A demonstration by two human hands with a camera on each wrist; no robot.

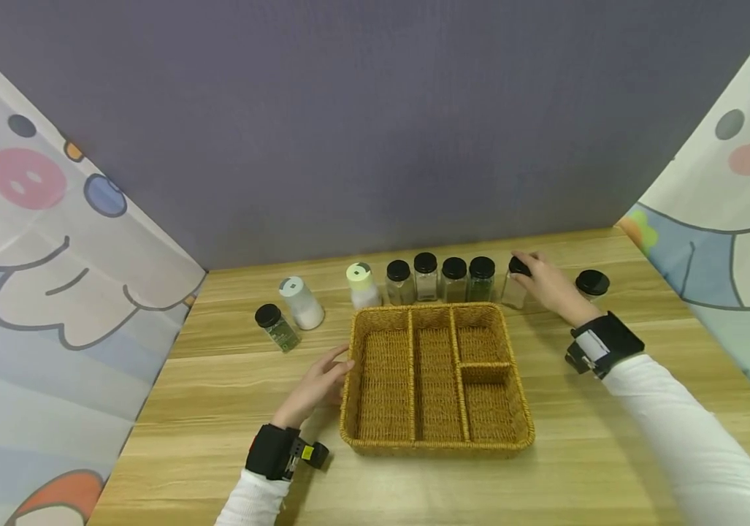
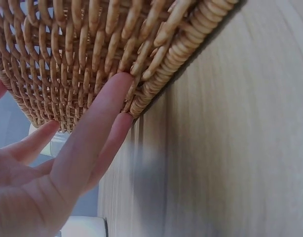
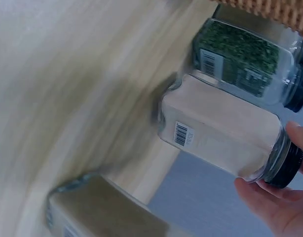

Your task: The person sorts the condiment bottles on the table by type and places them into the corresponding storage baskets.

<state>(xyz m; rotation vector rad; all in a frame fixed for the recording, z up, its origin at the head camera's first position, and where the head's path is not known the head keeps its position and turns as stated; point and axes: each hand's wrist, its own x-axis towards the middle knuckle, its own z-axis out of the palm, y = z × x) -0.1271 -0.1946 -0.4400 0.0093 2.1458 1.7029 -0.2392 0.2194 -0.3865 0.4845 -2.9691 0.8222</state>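
My right hand [image 1: 548, 286] grips the black lid of a glass jar [image 1: 513, 294] behind the right back corner of a wicker basket [image 1: 437, 447]. In the right wrist view this jar [image 3: 220, 128] holds pale powder, and a jar of green flakes [image 3: 238, 57] stands beside it. My left hand [image 1: 314, 389] touches the basket's left side, its fingers nearly straight. The left wrist view shows those fingers [image 2: 94, 128] against the woven wall [image 2: 92, 54].
Several black-lidded jars [image 1: 453, 279] stand in a row behind the basket. Two white-bodied shakers [image 1: 304, 304] [image 1: 364, 287] and a green jar [image 1: 280, 330] are at the back left. Another black-lidded jar [image 1: 591, 283] stands right of my right hand. A grey panel [image 1: 375, 131] rises behind.
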